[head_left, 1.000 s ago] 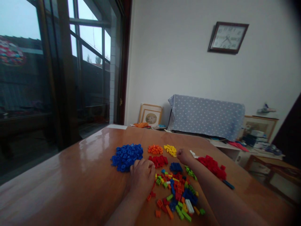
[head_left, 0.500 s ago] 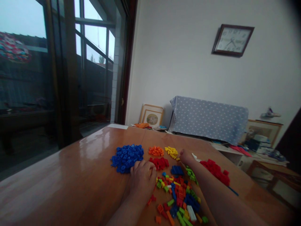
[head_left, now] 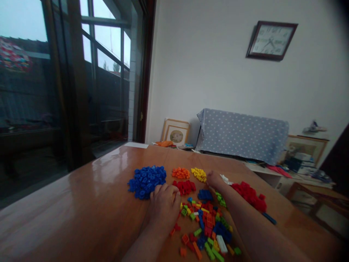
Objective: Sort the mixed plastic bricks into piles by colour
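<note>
My left hand (head_left: 165,200) rests on the table with its fingers curled together, beside a pile of blue round pieces (head_left: 147,182) and just below a small heap of red bricks (head_left: 184,187). Whatever its fingertips hold, if anything, is hidden. Further back, my right hand (head_left: 214,179) is closed next to a yellow pile of bricks (head_left: 199,174); its grip is too small to make out. Mixed toy bricks (head_left: 208,220) of several colours lie between my forearms. Blue bricks (head_left: 205,195) and green bricks (head_left: 220,199) sit below my right hand.
Orange bricks (head_left: 180,173) lie beyond the red heap. Right of my forearm are a larger red pile (head_left: 249,195), some white pieces (head_left: 225,179) and a dark blue stick (head_left: 269,218). A cloth-covered object (head_left: 242,134) stands behind the brown table (head_left: 103,211).
My right hand has shifted very slightly left beside the yellow bricks. My left hand stays nearly in place. The view has tilted slightly.
</note>
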The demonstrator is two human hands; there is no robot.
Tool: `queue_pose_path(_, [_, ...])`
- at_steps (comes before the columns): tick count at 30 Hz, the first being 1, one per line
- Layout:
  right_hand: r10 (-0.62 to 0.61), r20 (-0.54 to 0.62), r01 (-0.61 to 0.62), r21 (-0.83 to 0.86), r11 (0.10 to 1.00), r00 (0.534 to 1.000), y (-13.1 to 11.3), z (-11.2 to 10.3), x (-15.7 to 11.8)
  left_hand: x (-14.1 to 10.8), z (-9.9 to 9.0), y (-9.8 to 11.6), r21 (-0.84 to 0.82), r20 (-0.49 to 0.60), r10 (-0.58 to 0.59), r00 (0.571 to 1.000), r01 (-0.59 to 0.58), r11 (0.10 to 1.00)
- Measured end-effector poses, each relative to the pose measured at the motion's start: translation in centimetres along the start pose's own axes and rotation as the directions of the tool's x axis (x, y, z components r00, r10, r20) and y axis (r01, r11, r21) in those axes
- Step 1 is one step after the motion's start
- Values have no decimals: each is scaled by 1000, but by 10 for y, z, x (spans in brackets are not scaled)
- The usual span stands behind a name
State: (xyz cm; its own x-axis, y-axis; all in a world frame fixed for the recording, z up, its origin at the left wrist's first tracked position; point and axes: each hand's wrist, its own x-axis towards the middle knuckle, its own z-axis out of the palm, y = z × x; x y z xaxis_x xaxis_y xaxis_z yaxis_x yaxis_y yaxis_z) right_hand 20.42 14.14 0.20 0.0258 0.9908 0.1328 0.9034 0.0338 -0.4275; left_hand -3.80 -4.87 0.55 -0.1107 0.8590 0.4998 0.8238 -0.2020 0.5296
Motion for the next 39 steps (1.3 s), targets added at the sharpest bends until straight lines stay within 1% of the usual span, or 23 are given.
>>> queue_pose_path(2, [53, 36, -54, 31, 998, 998, 3, -1, -4, 0, 0, 0, 3, 3, -1, 1000, 1, 1000])
queue_pose_path(4, [79, 58, -83, 77, 994, 995, 7, -3, -8, 1, 0, 0, 6, 8, -12, 1000, 12, 1000])
queue_pose_path(7, [63, 54, -72, 171, 983, 997, 13, -4, -17, 1, 1, 0, 7, 11, -8, 1000, 8, 1000])
queue_pose_path(10, [17, 33, -25, 272, 962, 999, 19, -7, -32, 1, 3, -3, 7, 12, 14, 1000, -14, 1000])
queue_pose_path(13, [-45, 19, 36, 360, 932, 999, 23, -15, -55, 1, 4, -6, 14, 15, 17, 1000, -17, 1000])
queue_pose_path(17, [-117, 15, 100, 427, 899, 993, 30, -33, -99, 1, 5, -6, 33, 48, 13, 999, -15, 999])
queue_pose_path(20, [-139, 29, 113, 439, 891, 990, 37, -46, -133, 1, 5, -5, 48, 65, 12, 998, -15, 999])
queue_pose_path(22, [-155, 59, 114, 436, 892, 986, 43, -50, -152, 2, 5, -4, 54, 65, 12, 998, -16, 998])
queue_pose_path(25, [-191, 92, 136, 418, 898, 977, 51, -47, -176, 2, 5, -5, 47, 58, 31, 998, -34, 998])
queue_pose_path(28, [-198, 121, 135, 397, 908, 973, 53, -37, -193, 2, 6, -6, 31, 56, 55, 997, -56, 998])
queue_pose_path(30, [-198, 124, 145, 345, 927, 972, 52, -31, -201, 2, 7, -7, 29, 57, 65, 996, -67, 997])
queue_pose_path(33, [-196, 97, 166, 256, 952, 976, 46, -24, -207, 2, 8, -9, 31, 52, 72, 996, -73, 997])
queue_pose_path(39, [-168, 50, 152, 231, 961, 985, 43, -16, -205, 2, 7, -8, 18, 45, 86, 995, -87, 996])
